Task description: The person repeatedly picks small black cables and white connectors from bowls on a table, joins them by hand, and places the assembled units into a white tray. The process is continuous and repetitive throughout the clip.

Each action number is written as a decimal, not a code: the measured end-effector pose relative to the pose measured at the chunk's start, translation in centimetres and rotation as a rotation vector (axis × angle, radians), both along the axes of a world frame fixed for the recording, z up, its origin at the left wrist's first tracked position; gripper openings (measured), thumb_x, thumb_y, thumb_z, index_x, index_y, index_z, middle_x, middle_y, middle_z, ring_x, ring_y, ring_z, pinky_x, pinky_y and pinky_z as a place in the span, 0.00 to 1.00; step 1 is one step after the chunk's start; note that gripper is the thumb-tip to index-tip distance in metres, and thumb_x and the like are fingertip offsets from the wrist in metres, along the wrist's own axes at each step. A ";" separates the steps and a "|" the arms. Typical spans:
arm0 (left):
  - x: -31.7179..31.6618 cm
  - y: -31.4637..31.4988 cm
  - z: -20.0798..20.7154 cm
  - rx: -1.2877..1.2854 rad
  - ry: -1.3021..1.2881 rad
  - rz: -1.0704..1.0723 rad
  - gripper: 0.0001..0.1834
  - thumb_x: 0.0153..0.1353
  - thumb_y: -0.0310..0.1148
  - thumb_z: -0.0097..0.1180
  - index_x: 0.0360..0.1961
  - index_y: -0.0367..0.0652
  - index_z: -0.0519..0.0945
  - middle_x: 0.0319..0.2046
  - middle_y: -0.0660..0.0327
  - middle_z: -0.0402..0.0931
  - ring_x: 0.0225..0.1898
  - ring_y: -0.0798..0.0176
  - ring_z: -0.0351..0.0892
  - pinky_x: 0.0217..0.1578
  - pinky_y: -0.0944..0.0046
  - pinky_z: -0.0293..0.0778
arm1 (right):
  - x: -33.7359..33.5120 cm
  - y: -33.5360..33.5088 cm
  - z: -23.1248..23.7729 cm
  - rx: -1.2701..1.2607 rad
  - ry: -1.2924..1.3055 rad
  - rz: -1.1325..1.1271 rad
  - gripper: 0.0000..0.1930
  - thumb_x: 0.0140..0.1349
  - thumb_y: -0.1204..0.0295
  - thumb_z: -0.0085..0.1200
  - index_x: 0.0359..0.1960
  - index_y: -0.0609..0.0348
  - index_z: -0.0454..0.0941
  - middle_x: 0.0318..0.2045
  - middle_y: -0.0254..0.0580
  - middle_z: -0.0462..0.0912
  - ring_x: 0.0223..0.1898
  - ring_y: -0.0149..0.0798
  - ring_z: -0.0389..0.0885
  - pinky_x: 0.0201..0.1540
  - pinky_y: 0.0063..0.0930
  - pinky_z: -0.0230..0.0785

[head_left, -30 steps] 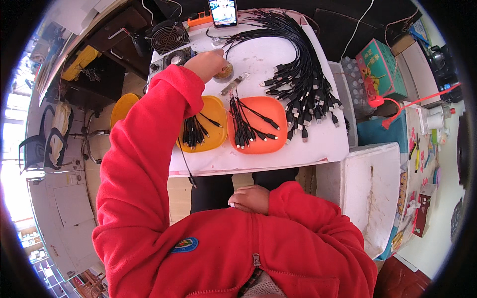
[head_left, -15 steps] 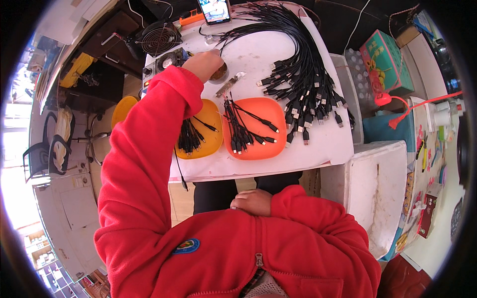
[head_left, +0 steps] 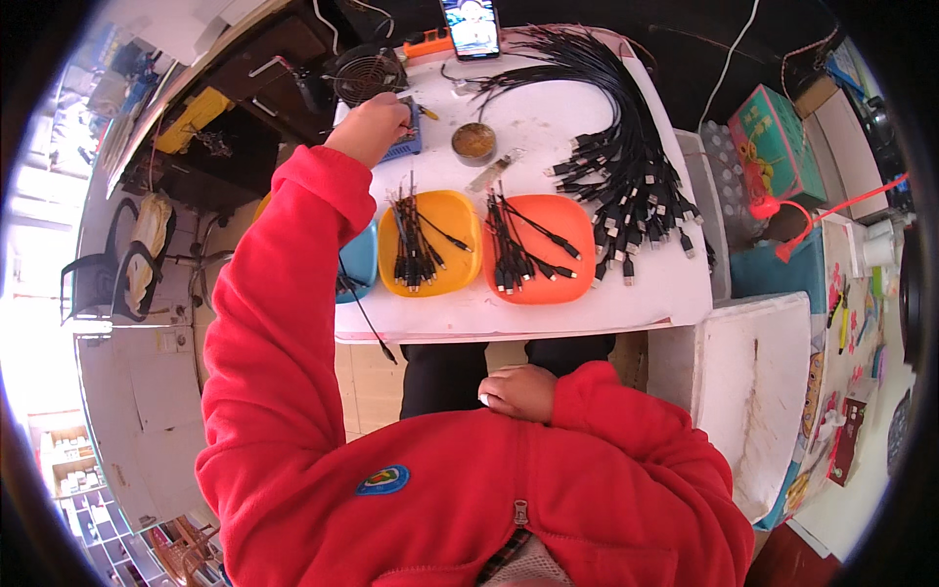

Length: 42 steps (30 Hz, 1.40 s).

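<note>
My left hand (head_left: 372, 129) reaches to the far left of the white table (head_left: 445, 318), over a small blue box-shaped device (head_left: 406, 145). Its fingers are bent together, and anything in them is hidden. A round tin with a brown filling (head_left: 474, 142) stands to the right of it. My right hand (head_left: 520, 392) rests in my lap, fingers curled; a small white spot shows at the fingertips. Short black cables with bare wire ends lie in a yellow dish (head_left: 465, 210) and an orange dish (head_left: 577, 220). A blue dish (head_left: 367, 256), partly behind my left sleeve, holds more.
A big bundle of black USB cables (head_left: 626, 147) fills the table's right side. A phone (head_left: 471, 29) stands at the back, near a round black fan (head_left: 370, 74). One cable (head_left: 370, 321) hangs over the front edge. A white foam box (head_left: 753, 382) stands at the right.
My left hand has moved left from the tin to the blue device, uncovering the tin. The view has shifted, bringing the blue dish into sight. My right hand stays in my lap.
</note>
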<state>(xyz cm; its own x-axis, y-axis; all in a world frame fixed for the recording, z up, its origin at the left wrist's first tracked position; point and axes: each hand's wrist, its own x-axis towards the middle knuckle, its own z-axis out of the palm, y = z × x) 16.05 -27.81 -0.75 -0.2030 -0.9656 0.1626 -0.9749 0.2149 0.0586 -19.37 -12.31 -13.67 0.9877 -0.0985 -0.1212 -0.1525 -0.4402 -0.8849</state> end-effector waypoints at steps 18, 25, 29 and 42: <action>7.1 -1.0 -2.4 0.022 -0.076 0.134 0.04 0.51 0.27 0.61 0.29 0.40 0.80 0.32 0.53 0.76 0.37 0.48 0.78 0.39 0.55 0.75 | 0.5 0.1 -0.4 -0.023 0.023 0.006 0.10 0.64 0.66 0.44 0.34 0.59 0.75 0.34 0.44 0.80 0.41 0.48 0.79 0.45 0.40 0.70; 7.1 -1.6 -2.2 0.044 -0.123 0.159 0.04 0.50 0.27 0.61 0.28 0.40 0.81 0.31 0.53 0.75 0.37 0.49 0.78 0.39 0.56 0.75 | 0.4 0.1 -0.7 -0.052 -0.016 0.023 0.09 0.64 0.67 0.45 0.33 0.59 0.75 0.34 0.45 0.79 0.41 0.48 0.79 0.45 0.39 0.70; 6.9 -1.9 -2.4 0.047 -0.123 0.170 0.04 0.50 0.26 0.61 0.28 0.39 0.80 0.30 0.53 0.75 0.37 0.49 0.77 0.39 0.56 0.74 | 0.3 0.0 -0.6 -0.045 -0.030 0.015 0.09 0.64 0.67 0.45 0.33 0.58 0.75 0.34 0.45 0.79 0.40 0.48 0.79 0.45 0.39 0.70; -0.7 6.8 2.8 -0.318 0.349 0.139 0.07 0.50 0.22 0.61 0.33 0.36 0.81 0.30 0.53 0.76 0.34 0.49 0.77 0.37 0.59 0.73 | -0.1 1.0 0.3 -0.074 -0.016 -0.098 0.10 0.63 0.67 0.46 0.36 0.59 0.76 0.33 0.48 0.80 0.38 0.51 0.79 0.41 0.42 0.71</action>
<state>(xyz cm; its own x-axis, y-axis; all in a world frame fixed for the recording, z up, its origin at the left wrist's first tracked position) 15.35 -20.98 2.09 0.0431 -0.8710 0.4895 -0.9295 0.1446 0.3393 -19.49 -11.31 -13.34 0.9746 -0.2033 -0.0944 -0.1844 -0.4882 -0.8530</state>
